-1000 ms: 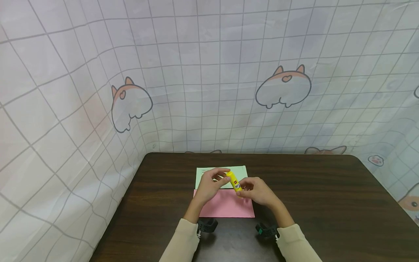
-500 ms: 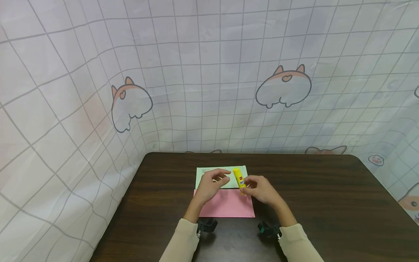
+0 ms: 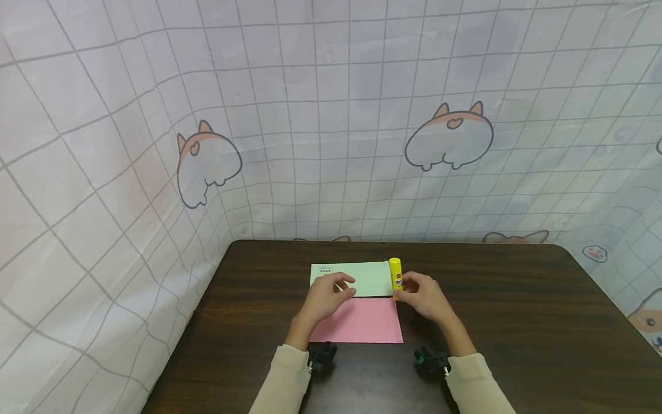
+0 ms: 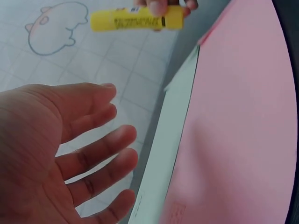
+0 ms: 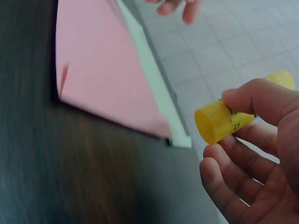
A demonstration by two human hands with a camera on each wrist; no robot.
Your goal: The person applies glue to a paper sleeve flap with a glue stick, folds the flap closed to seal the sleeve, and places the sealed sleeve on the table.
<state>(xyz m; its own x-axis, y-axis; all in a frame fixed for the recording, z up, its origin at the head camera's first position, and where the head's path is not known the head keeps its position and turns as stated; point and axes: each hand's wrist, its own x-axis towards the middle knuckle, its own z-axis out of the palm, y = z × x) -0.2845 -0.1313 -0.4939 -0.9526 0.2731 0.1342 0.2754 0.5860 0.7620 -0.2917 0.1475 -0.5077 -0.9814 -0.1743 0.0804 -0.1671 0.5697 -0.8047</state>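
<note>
Right hand (image 3: 423, 296) pinches a yellow glue stick (image 3: 395, 278) between thumb and curled fingers; stick stands nearly upright in the head view, its lower end at or just above the table (image 3: 517, 322), at the right end of the pale green sheet (image 3: 362, 277); whether it touches the tabletop cannot be told; right wrist view shows the round yellow end (image 5: 212, 122) poking out past the thumb, label with dark print along the barrel.

Left hand (image 3: 326, 298) holds nothing; fingers spread and relaxed, hovering over or resting on the seam where the green sheet meets the pink sheet (image 3: 362, 322); contact unclear; left wrist view shows the palm (image 4: 42, 154) open, fingers loosely apart.

Pink sheet lies flat, nearer the person, just below the green sheet, edges meeting; both sit mid-table on dark wood.

Cream sleeves (image 3: 284, 379) on both forearms; black wrist mounts (image 3: 320, 353) on the undersides.

Behind the table, a white checked curtain (image 3: 331, 115) printed with cartoon animals.
</note>
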